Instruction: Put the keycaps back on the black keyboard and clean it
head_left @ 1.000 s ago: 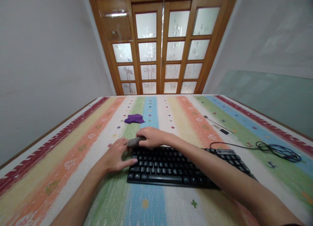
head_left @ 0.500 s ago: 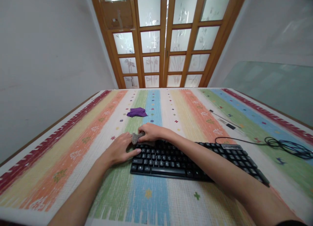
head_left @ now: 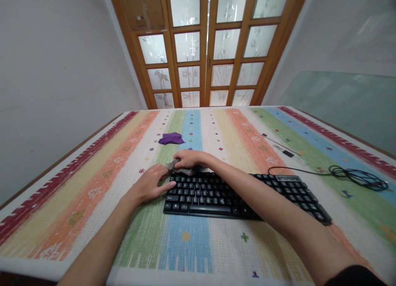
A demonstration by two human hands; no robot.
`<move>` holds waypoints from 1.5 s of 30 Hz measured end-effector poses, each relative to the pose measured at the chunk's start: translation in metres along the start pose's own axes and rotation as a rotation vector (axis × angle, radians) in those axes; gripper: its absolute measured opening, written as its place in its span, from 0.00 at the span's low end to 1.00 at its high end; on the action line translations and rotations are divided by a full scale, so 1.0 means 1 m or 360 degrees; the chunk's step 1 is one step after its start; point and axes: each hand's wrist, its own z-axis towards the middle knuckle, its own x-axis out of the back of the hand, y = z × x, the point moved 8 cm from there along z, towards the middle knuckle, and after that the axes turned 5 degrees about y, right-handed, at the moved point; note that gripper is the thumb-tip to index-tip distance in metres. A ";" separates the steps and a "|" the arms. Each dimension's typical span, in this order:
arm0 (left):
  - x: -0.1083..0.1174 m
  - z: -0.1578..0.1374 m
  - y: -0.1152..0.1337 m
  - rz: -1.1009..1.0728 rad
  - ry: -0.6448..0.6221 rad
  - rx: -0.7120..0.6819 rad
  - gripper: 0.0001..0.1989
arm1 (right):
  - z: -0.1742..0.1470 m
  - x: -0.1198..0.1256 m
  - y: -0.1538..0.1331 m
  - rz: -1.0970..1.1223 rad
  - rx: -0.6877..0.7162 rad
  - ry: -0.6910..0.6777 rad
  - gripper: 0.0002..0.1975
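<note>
A black keyboard [head_left: 210, 209] lies on the striped tablecloth. At its left end my left hand [head_left: 151, 183] grips the edge, with the thumb over the leftmost keys and the other fingers bent near the far left corner. My right arm crosses over the keyboard, covering part of its keys. Closed on a crumpled grey cloth [head_left: 185, 171], my right hand [head_left: 190, 158] presses along the keyboard's far left edge. The cloth's left end reaches the fingertips of my left hand; part of it is hidden under my right hand.
A purple cloth [head_left: 171, 138] lies beyond my hands. The keyboard's black cable [head_left: 355, 176] is coiled at the right. Near it are a thin rod [head_left: 280, 143] and a small black piece [head_left: 288, 153]. Walls flank the table, with a glazed wooden door [head_left: 206, 50] behind.
My right hand has shifted slightly with the grey cloth, and more of the cloth now shows spread along the keyboard's far edge. My left hand keeps its place. The camera view has tilted a little.
</note>
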 end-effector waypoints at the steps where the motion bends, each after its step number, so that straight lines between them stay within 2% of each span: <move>1: 0.000 0.000 0.000 0.0001 0.0002 0.0000 0.27 | -0.001 0.004 0.001 -0.0007 0.0000 0.0026 0.06; 7: 0.000 0.003 0.001 -0.0015 0.0054 -0.0007 0.24 | -0.021 0.025 0.005 0.0012 0.0020 0.0122 0.11; 10: -0.001 0.004 0.003 0.0045 0.0083 -0.0027 0.23 | -0.031 0.015 0.005 0.0002 -0.0003 0.0056 0.08; 15: -0.002 0.005 0.006 0.0047 0.0085 -0.0052 0.20 | -0.035 -0.001 0.007 -0.0023 -0.0054 0.0042 0.11; 21: -0.003 0.004 0.003 0.0040 0.0099 -0.0042 0.22 | -0.030 -0.002 0.009 -0.0057 -0.0028 0.0018 0.08; 26: -0.003 0.004 0.004 0.0022 0.0103 -0.0046 0.22 | -0.028 -0.004 0.010 -0.0111 -0.0040 0.0104 0.07; 31: -0.002 0.003 0.004 -0.0002 0.0125 -0.0054 0.21 | -0.042 0.008 0.017 -0.0102 -0.0073 0.0194 0.09; 34: -0.002 0.003 0.005 0.0002 0.0124 -0.0075 0.21 | -0.052 0.010 0.019 -0.0067 -0.0049 0.0122 0.11; 38: -0.003 0.004 0.006 0.0009 0.0108 -0.0088 0.19 | -0.055 0.000 0.019 -0.0140 -0.0101 -0.0004 0.10; 45: -0.004 0.004 0.006 -0.0018 0.0115 -0.0085 0.19 | -0.045 -0.005 0.015 -0.0227 -0.0199 0.0083 0.08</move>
